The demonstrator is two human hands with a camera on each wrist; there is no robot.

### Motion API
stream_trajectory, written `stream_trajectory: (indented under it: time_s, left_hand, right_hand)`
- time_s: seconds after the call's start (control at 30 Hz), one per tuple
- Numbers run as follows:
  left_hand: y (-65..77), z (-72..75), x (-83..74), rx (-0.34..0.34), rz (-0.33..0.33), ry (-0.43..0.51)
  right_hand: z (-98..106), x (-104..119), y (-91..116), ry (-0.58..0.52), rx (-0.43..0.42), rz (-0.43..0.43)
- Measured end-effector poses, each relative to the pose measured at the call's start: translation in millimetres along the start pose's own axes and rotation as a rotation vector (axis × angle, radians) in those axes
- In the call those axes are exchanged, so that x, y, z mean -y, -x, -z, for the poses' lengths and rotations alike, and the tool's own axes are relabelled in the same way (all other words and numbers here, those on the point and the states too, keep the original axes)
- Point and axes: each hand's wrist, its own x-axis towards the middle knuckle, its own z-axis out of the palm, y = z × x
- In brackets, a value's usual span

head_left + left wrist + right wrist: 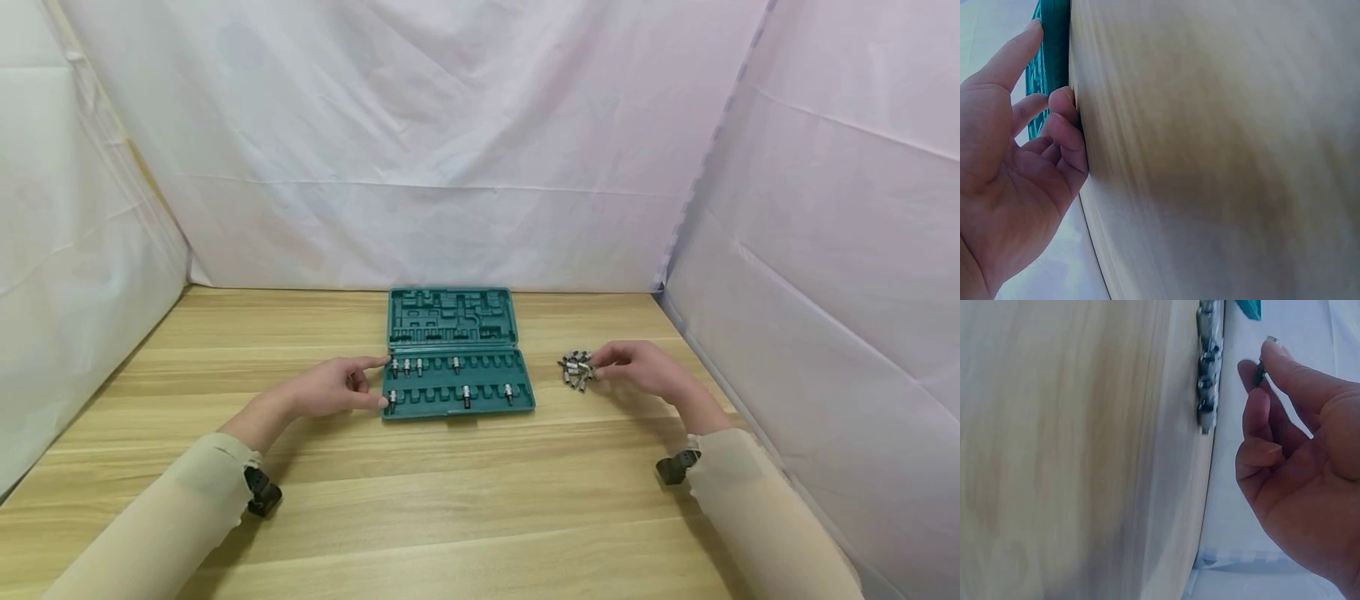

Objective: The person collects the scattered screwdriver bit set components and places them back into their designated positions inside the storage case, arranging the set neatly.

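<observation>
An open green plastic case (450, 408) lies on the table, its lid laid back. Several bit sockets (467, 395) stand in its two rows of slots, in both the back and front rows. My left hand (337, 387) is at the case's left side, thumb and index finger spread along that edge and touching it; in the left wrist view its other fingers are bent near the tabletop. My right hand (637, 367) is beside a small pile of loose bit sockets (576, 367). Between its thumb and fingertips it pinches one bit socket (1260, 374), with a shiny end and a dark tip.
The wood-grain table (465, 508) carries the case and the pile, with the pile to the right of the case. White cloth (420, 150) hangs along the back and both sides. Black wrist cameras (261, 492) sit on both cuffs.
</observation>
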Motion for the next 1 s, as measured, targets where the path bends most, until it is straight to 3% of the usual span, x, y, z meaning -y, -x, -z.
stream_trajectory:
  time_s: [0.4,0.67,1.0]
  left_hand:
    - [-0.9,-1.0,1.8,0.001,-0.005,0.0]
    - [-0.7,-0.7,1.4,0.001,-0.006,0.0]
    - [-0.9,-1.1,1.1,-0.002,0.0,0.005]
  right_hand:
    - [-13.7,31.7,-12.3,-0.138,-0.016,0.018]
    - [-30.1,47.1,-25.7,-0.341,0.054,0.029]
    - [-51.1,70.0,-41.1,-0.5,0.093,0.035]
